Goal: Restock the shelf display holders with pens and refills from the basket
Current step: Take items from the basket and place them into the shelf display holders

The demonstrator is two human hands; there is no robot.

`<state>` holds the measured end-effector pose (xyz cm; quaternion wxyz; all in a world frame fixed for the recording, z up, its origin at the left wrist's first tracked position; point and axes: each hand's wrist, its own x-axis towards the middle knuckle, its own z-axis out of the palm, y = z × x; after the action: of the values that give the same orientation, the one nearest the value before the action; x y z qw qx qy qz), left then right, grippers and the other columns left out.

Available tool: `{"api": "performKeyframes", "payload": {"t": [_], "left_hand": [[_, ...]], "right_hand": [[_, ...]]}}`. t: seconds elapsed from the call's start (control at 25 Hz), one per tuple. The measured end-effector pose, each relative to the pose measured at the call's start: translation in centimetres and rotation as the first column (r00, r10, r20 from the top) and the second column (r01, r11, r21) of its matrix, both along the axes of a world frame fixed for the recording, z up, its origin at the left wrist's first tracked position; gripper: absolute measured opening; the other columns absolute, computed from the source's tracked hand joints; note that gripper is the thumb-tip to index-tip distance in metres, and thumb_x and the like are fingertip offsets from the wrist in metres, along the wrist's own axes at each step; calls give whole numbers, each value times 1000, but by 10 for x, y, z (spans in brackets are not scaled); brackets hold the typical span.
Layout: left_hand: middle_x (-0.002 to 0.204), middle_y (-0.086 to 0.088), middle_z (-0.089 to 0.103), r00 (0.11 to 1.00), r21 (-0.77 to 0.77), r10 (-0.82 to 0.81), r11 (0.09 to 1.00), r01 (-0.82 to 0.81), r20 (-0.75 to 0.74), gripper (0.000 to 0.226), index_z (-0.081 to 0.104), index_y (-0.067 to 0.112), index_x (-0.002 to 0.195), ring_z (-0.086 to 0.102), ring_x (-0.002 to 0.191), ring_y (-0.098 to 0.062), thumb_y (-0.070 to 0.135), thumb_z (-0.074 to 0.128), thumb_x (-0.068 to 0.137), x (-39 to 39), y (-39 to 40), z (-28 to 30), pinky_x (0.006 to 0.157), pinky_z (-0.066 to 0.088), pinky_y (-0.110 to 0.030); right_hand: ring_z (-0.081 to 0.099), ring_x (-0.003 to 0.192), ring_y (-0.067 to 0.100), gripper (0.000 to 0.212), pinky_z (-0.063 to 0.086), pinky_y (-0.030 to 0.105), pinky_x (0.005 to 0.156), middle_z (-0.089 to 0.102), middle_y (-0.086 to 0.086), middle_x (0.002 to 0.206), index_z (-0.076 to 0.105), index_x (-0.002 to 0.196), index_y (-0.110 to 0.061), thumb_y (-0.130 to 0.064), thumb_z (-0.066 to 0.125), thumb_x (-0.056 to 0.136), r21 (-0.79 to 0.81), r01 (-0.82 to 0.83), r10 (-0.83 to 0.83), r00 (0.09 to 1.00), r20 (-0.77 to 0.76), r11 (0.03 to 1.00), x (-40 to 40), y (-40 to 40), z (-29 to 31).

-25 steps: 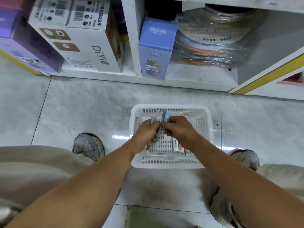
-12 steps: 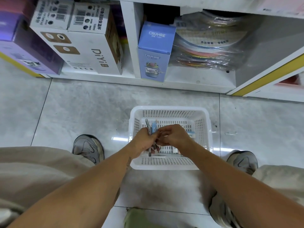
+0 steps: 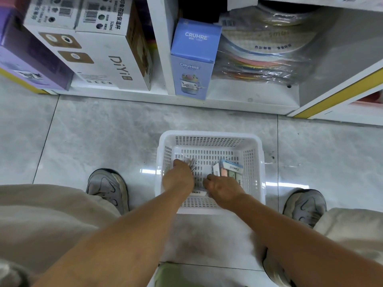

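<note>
The left hand [image 3: 179, 176] is curled round a small bundle of slim grey pens [image 3: 191, 163], whose tips fan out past the knuckles over the basket floor; holding them as one sheaf is, I judge, a way of carrying several to the shelf at once. The right hand [image 3: 222, 188] reaches down just beside it, fingers bent toward the bottom near a flat white packet [image 3: 199, 192]; whether it grips anything I cannot tell. Both hands work inside a white perforated plastic basket [image 3: 209, 134] that sits on the glossy grey tiled floor [image 3: 103, 131] between two grey sneakers. Against its right wall stands a row of small pastel cardboard refill boxes [image 3: 229, 169], upright and touching. Beyond, the white shelf [image 3: 228, 104] holds a blue carton [image 3: 193, 59], white cartons and plastic-wrapped discs; no display holders show.
</note>
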<state>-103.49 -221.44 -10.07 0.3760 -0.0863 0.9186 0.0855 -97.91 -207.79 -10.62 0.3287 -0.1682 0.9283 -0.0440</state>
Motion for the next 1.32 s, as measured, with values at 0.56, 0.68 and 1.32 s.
{"api": "performKeyframes", "payload": {"t": [0.56,0.68,1.32], "left_hand": [[88,1,67,997,219,36,975,-50,65,19,59,17,99,69,72,-20,27,67,85,-20,-10,0,69,59,-35],[78,0,63,988,292,112,947,-138,102,19,53,18,83,67,67,-19,30,68,85,-22,-12,-1,68,59,-34],[62,-9,64,964,879,213,414,-237,160,21,68,3,83,56,45,-17,21,79,81,-54,2,184,46,46,-25]], "right_hand": [[68,98,26,29,54,35,74,65,6,115,59,124,-15,-18,62,95,-22,118,-117,992,37,993,-13,-29,-8],[66,102,27,33,55,37,77,62,8,118,56,129,-14,-17,58,96,-3,134,-134,990,35,991,-13,-24,-11],[45,48,10,4,36,20,45,56,1,56,67,87,-3,-2,69,90,-592,806,-553,492,672,-2,-36,29,209]]}}
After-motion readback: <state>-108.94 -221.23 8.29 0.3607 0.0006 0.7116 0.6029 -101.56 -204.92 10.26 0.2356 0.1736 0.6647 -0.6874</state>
